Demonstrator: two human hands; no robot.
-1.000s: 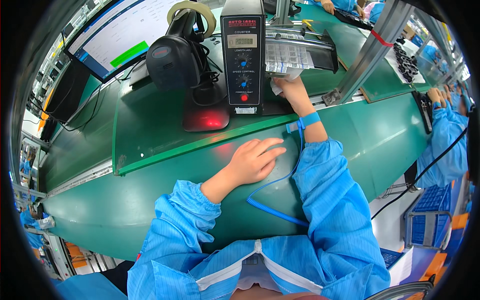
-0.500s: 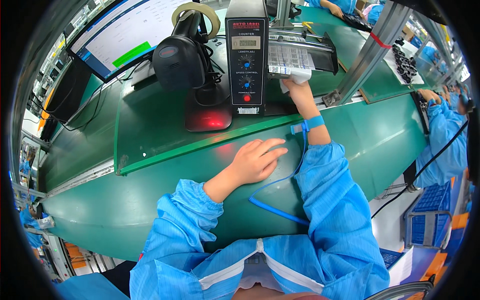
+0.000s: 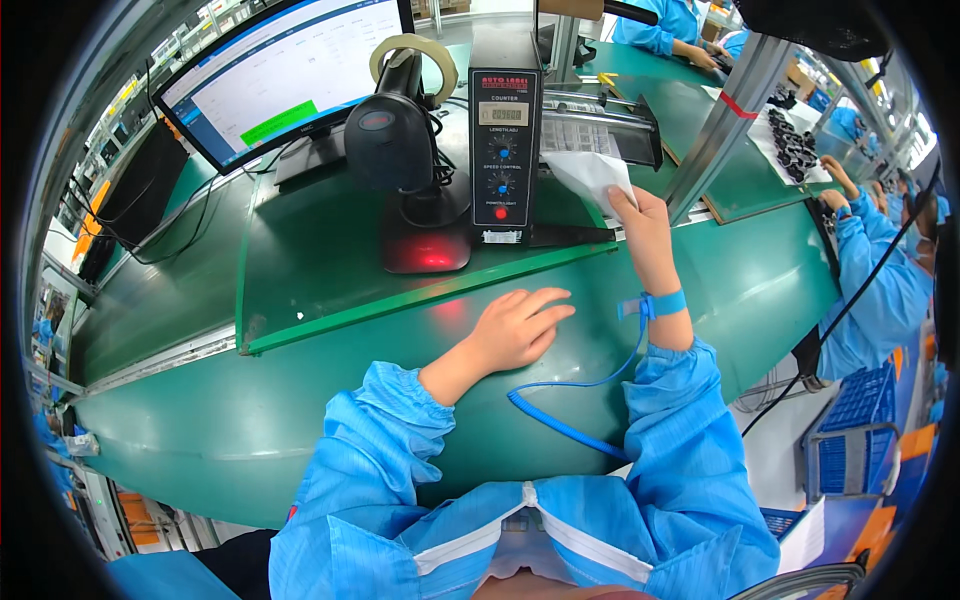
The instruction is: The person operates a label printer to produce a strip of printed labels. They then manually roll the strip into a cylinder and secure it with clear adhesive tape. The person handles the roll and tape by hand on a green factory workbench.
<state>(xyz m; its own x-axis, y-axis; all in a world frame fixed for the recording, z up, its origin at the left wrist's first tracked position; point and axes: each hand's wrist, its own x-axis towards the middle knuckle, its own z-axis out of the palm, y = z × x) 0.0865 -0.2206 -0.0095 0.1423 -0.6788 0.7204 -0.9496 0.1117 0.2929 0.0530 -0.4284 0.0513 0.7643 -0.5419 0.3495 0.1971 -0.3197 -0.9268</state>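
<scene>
My right hand (image 3: 644, 225) pinches the loose end of a white paper strip (image 3: 592, 178). The strip slopes up and left to the side of a black label dispenser (image 3: 507, 150) with a small display, two blue-tipped knobs and a red light. Behind it, printed labels (image 3: 582, 130) lie on the dispenser's feed. A blue wrist strap (image 3: 662, 304) with a coiled cord circles my right wrist. My left hand (image 3: 515, 330) rests on the green table (image 3: 300, 420), palm down, fingers apart and holding nothing. Beyond it stands a black barcode scanner (image 3: 392, 150), its base glowing red.
A tape roll (image 3: 440, 68) hangs on the scanner. The monitor (image 3: 285, 75) is at the back left. A metal post (image 3: 728, 125) rises right of the dispenser. Other people work at far right and back, near black parts (image 3: 792, 145) on a white sheet. A blue crate (image 3: 860, 425) is low on the right.
My right hand has moved right and toward me, away from the dispenser's outlet, drawing out the white strip, which now stretches longer. My left hand stays nearly in place.
</scene>
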